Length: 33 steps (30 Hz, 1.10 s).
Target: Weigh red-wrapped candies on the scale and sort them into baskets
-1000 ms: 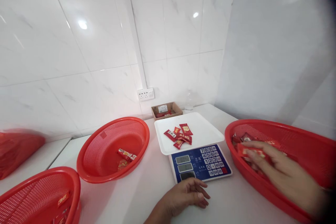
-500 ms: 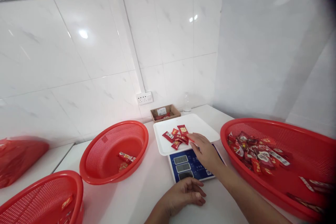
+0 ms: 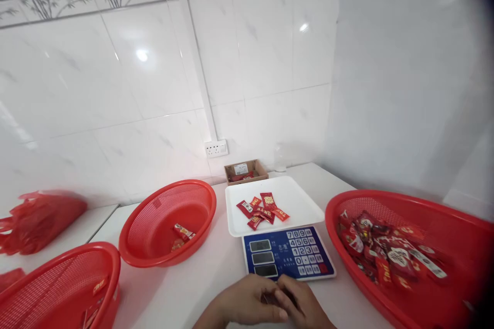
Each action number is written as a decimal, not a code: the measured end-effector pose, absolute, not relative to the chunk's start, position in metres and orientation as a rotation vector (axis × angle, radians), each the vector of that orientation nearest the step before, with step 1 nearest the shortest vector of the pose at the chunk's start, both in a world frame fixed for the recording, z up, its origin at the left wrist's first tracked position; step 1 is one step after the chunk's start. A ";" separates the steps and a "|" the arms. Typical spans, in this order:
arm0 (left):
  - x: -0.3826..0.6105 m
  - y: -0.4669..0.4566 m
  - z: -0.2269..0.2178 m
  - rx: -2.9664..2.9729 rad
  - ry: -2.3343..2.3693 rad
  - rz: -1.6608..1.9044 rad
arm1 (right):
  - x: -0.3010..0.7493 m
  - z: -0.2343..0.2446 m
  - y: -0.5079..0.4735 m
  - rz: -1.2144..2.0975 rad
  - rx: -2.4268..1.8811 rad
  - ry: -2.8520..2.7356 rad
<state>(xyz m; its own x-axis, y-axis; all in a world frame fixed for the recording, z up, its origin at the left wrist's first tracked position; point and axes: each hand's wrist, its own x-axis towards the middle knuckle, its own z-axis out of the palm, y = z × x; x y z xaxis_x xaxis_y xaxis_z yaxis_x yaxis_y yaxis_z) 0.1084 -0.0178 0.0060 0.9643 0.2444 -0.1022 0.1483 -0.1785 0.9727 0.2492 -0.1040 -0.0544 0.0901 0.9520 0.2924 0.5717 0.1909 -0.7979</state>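
Note:
My left hand (image 3: 250,299) and my right hand (image 3: 303,302) meet at the near edge of a blue digital scale (image 3: 286,253), touching each other. Fingers on both are curled in, and whatever may lie inside them is hidden. Behind the keypad, the scale's white tray (image 3: 301,209) carries several small red candy packets (image 3: 266,212) in a loose cluster, away from both hands. To the right of the scale, a large red plastic basket (image 3: 358,196) holds a pile of red-wrapped packets (image 3: 393,252).
Left of the scale stands a red basket (image 3: 133,234) with a few packets; another red basket (image 3: 57,267) is nearer. A red plastic bag (image 3: 46,222) lies far left. At the wall are a small cardboard box (image 3: 247,178), a clear container (image 3: 280,158) and a socket (image 3: 216,148).
My right hand has left the tray and drawn back to my left hand. One more packet lies at the right of the cluster, and the keypad is uncovered. The view has shifted slightly.

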 end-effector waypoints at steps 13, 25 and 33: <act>0.162 0.038 0.067 2.727 0.712 0.599 | 0.254 -0.036 -0.112 0.864 -1.548 -1.763; 0.200 0.053 0.061 2.983 0.767 0.291 | 0.256 -0.045 -0.116 0.878 -1.530 -1.828; 0.194 0.054 0.078 2.897 0.922 0.389 | 0.256 -0.048 -0.115 0.873 -1.522 -1.839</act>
<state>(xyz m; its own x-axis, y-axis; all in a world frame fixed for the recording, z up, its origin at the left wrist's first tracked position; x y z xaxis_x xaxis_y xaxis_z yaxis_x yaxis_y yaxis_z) 0.1936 0.0540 0.0781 0.7870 0.5776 0.2169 0.5583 -0.8163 0.1481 0.2560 -0.1151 -0.0477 -0.1709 0.9847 0.0330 0.5966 0.1301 -0.7919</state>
